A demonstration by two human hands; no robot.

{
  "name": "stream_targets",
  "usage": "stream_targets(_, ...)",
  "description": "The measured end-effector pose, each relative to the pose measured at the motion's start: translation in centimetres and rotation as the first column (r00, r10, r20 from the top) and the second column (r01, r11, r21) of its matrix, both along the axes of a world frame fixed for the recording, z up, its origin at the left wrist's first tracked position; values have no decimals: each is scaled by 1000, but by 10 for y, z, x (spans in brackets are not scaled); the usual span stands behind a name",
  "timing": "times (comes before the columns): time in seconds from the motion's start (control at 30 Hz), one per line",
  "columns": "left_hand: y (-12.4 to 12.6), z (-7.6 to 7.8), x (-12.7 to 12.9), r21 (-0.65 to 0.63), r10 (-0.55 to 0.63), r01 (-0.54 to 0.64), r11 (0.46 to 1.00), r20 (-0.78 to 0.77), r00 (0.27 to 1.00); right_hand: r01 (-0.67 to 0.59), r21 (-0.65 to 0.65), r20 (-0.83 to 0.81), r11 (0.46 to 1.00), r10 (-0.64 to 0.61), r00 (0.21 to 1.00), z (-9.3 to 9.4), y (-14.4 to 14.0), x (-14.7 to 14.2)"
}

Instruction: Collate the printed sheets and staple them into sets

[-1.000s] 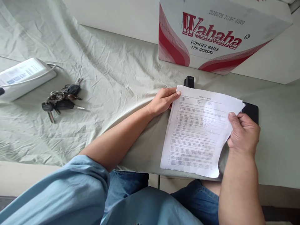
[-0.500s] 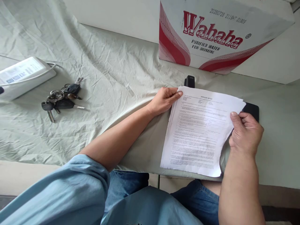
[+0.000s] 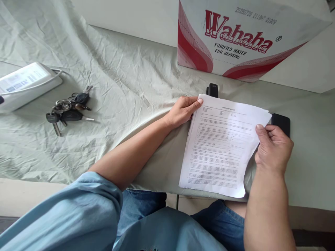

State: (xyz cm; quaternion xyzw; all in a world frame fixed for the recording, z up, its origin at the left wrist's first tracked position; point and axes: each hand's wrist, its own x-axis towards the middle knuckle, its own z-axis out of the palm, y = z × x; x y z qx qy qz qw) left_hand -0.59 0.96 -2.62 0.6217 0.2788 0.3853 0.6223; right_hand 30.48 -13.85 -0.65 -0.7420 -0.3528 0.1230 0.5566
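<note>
A thin stack of printed papers (image 3: 220, 146) is pinched at its top corner by the left hand (image 3: 183, 111) and gripped at its curled right edge by the right hand (image 3: 273, 148). The papers are held over the wrinkled cloth (image 3: 117, 87), near a glossy cardboard box (image 3: 243, 38).

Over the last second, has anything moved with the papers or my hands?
Hardly anything. The papers wobbled slightly and settled back. The left hand still pinches their top left corner, the right hand still grips the right edge. Keys and box stayed put.
</note>
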Motion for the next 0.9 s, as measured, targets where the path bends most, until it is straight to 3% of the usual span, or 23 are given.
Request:
stream_targets(0.77,0,-1,1,-67,-13,16,998,44,999,-6,23,-33,1000,6,999,3,-1,-4)
stream_targets(0.9,0,0,2,-73,-18,21,997,46,999,48,53,2,997,-49,999,5,2,-4)
